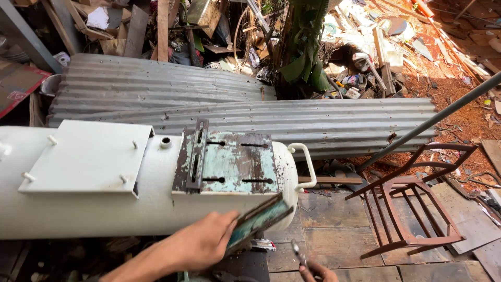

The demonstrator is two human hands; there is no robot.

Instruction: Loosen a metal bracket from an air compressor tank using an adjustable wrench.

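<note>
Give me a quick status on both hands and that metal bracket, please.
Left hand gripping loose teal bracket beside white tank. Right hand holds small metal tool. Nothing between them.

A slotted plate (227,162) sits on the tank (104,209) before me, corrugated sheets (209,99) behind it, a chair frame (412,209) to my right.

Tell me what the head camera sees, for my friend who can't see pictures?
A left hand holds a flat greenish metal bar against a white tank with a worn, slotted plate. The right hand holds a thin metal tool; corrugated sheets and a rusty chair frame lie around.
</note>
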